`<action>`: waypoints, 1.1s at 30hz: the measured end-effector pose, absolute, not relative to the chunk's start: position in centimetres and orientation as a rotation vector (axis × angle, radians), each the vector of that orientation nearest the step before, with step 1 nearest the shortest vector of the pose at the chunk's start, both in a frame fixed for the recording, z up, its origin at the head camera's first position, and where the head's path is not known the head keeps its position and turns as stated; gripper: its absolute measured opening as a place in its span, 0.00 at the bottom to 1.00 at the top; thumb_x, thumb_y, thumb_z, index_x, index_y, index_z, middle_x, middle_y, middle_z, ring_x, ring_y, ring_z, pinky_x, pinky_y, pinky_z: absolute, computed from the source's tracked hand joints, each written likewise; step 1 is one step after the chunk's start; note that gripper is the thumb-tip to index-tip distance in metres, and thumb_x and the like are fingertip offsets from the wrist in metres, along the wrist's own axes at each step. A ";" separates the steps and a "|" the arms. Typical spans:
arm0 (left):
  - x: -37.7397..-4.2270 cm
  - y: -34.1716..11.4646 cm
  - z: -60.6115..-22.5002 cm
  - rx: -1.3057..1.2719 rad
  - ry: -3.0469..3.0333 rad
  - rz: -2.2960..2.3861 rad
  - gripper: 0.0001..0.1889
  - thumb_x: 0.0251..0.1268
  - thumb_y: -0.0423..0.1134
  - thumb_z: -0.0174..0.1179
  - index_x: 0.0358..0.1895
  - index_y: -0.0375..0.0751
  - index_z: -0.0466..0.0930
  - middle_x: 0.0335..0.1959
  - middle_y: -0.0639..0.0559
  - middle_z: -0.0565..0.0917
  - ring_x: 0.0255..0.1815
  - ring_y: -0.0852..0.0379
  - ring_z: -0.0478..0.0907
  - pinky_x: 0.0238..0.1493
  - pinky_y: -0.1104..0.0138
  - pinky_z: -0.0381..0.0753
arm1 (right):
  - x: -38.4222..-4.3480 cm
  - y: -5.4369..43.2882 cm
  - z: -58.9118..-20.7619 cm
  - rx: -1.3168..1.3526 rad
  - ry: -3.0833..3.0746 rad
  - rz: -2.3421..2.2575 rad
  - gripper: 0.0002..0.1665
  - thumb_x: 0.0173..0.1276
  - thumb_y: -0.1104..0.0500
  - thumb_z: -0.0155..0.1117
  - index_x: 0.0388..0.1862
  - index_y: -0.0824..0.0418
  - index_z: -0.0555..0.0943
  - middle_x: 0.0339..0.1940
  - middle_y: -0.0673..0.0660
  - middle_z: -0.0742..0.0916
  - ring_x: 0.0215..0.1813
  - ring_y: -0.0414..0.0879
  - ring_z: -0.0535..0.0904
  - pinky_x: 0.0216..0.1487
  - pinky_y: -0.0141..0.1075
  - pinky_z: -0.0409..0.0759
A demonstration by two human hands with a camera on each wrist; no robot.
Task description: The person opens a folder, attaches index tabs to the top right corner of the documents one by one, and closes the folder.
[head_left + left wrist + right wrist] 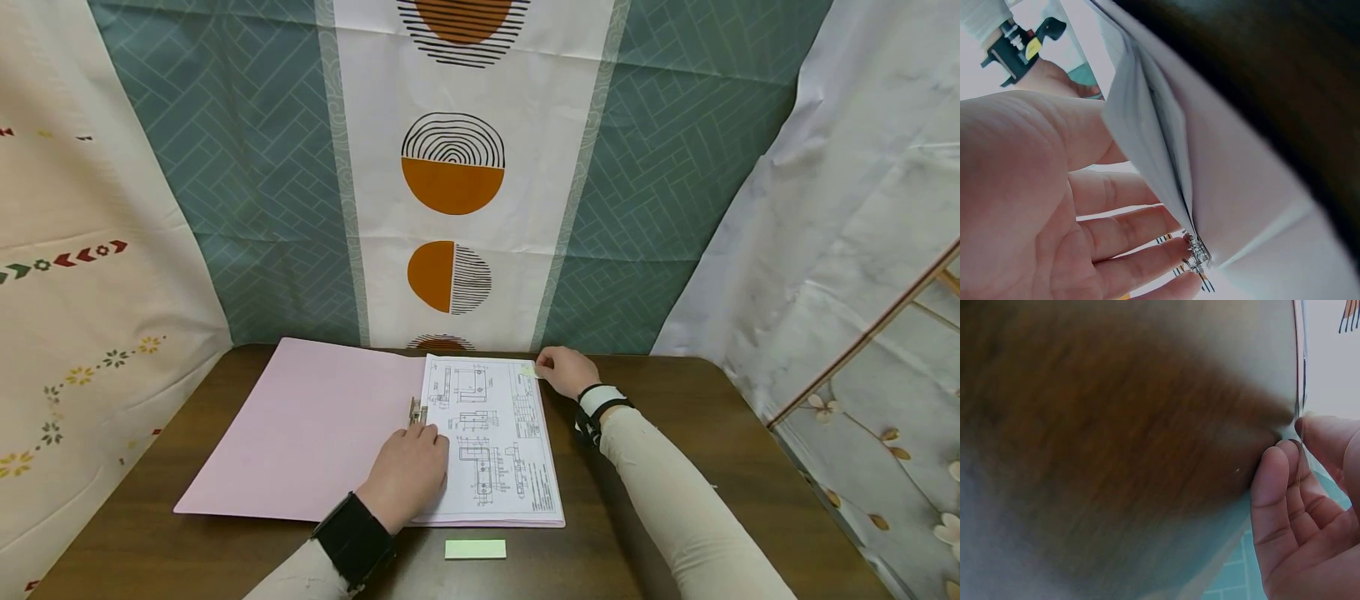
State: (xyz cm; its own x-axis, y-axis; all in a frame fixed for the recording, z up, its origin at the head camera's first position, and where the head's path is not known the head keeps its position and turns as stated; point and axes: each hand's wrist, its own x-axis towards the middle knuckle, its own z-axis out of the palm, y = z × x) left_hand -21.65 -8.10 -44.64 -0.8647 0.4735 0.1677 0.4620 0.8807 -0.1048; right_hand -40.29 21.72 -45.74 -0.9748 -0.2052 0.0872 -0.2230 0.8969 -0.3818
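Pink card makes up the folder [322, 433] that lies open before me on the brown wooden table [675, 400]. On its right half is a stack of white sheets, the top sheet [517, 492] printed with technical drawings and a small table of text, and a metal clip [416, 412] sits at their inner edge, by the fold. My left hand [408, 475] rests on that inner edge, just below the clip, its fingers extended and loose rather than curled round anything; from the left wrist, their tips show close to the clip, beside the bent edges of the pages. At the far right corner of the top sheet, my right hand [567, 372] pinches the outer end of a pale yellow-green sticky note [528, 371] between thumb and fingers. The note's inner part lies over the sheet, and its end reaches past the edge to my fingertips. On the near side of the folder, just apart from it, a light green pad [475, 549] lies lengthwise on the wood. Beyond the table hangs a patterned cloth [637, 167] with teal panels and orange half-circles.
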 end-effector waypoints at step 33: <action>-22.9 -8.3 -43.3 -0.776 -2.935 0.108 0.14 0.74 0.42 0.72 0.51 0.34 0.90 0.43 0.42 0.89 0.43 0.47 0.83 0.49 0.52 0.86 | -41.0 21.7 -46.0 0.261 -3.023 0.785 0.07 0.76 0.55 0.75 0.44 0.58 0.90 0.46 0.55 0.91 0.46 0.53 0.83 0.52 0.51 0.81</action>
State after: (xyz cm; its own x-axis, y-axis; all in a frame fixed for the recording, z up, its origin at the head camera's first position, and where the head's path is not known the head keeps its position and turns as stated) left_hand -22.86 -8.30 -43.27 -0.8644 0.4960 0.0819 0.4887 0.8673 -0.0948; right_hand -40.97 21.69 -45.95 -0.9861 -0.1587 0.0494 -0.1627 0.8607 -0.4824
